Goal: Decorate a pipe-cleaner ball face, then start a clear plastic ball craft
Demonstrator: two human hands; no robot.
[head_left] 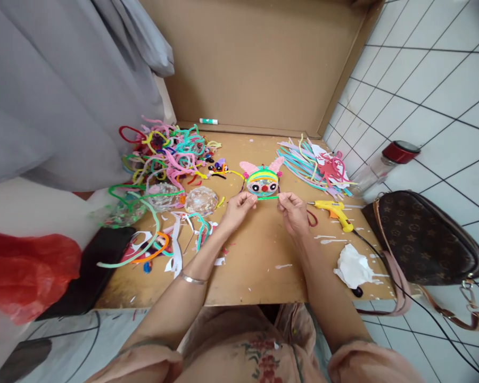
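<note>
Between my two hands a short green pipe cleaner point(268, 198) is stretched nearly level. My left hand point(240, 209) pinches its left end, and my right hand point(292, 209) pinches the other end. Just beyond it lies a small animal-face craft point(264, 182) with pink ears, a band of green and yellow pipe cleaners, black-and-white eyes and a red nose. Its lower edge sits close behind the green strip; whether they touch I cannot tell. A dark red pipe cleaner loop point(312, 218) rests on the table right of my right hand.
A yellow glue gun point(335, 211), crumpled tissue point(353, 266) and brown handbag point(423, 236) are at the right. Behind them stand a red-lidded bottle point(391, 165) and a pipe cleaner bundle point(303, 165). Tangled pipe cleaners point(171, 154), clear plastic domes point(201, 200) and paper scraps point(176, 247) spread leftward.
</note>
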